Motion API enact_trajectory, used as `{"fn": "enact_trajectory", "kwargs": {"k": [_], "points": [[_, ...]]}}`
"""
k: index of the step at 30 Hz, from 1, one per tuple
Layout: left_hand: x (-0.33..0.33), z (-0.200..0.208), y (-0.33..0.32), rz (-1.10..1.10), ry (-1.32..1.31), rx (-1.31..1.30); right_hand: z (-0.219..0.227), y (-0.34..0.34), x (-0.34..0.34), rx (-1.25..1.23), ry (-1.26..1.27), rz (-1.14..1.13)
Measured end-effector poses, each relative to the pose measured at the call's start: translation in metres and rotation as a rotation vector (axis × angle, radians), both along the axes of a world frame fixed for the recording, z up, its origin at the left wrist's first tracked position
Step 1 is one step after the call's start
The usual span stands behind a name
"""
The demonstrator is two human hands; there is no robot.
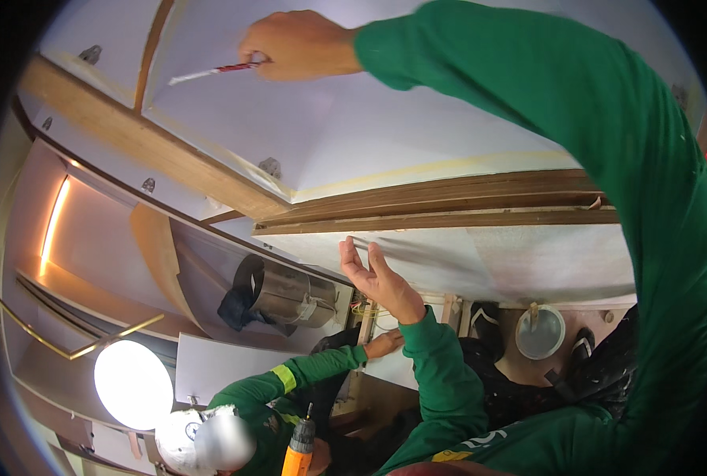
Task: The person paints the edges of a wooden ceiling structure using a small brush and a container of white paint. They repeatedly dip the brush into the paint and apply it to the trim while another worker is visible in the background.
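My right hand (pixel 294 44), stretched out to the upper left, is closed round a slim red-handled tool (pixel 225 69) with a narrow whitish end; its exact kind is too small to tell. The tool is held over the pale inner face of a cabinet (pixel 353 119), its tip pointing left toward a wooden divider (pixel 153 51). Lower down, my left hand (pixel 384 282) is raised with fingers apart and nothing in them. Its fingertips are at a whitish panel (pixel 528 266) below the brown wooden edge (pixel 449 194); whether they touch it I cannot tell.
Below left, a co-worker in a green sleeve (pixel 314 373) and white cap (pixel 187 436) is close by, with an orange drill (pixel 298 452). A bucket (pixel 540 333) with a brush in it stands by my feet. Metal ducting (pixel 294 293) and a bright round lamp (pixel 134 385) are at the left.
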State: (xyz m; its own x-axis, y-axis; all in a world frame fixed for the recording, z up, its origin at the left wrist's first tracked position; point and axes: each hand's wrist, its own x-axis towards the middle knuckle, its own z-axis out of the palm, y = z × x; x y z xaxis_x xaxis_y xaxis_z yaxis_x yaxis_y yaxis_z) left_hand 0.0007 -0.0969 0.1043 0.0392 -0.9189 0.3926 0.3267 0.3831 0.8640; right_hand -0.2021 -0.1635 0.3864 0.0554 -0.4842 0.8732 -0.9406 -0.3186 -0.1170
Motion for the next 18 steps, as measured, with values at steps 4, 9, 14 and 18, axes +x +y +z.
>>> {"fn": "enact_trajectory", "kwargs": {"k": [4,9,14,18], "points": [[0.0,-0.005,-0.005,0.015,-0.003,-0.025,-0.001,0.073,0.014,0.072,0.143,0.046],[-0.005,-0.017,-0.018,0.098,-0.053,-0.112,-0.002,0.181,0.057,0.235,0.282,0.112],[-0.007,-0.025,-0.027,0.111,-0.061,-0.147,-0.036,0.295,0.08,0.395,0.184,0.255],[-0.005,-0.024,-0.027,0.106,-0.045,-0.131,-0.112,0.374,0.07,0.801,-0.238,0.539]]}}
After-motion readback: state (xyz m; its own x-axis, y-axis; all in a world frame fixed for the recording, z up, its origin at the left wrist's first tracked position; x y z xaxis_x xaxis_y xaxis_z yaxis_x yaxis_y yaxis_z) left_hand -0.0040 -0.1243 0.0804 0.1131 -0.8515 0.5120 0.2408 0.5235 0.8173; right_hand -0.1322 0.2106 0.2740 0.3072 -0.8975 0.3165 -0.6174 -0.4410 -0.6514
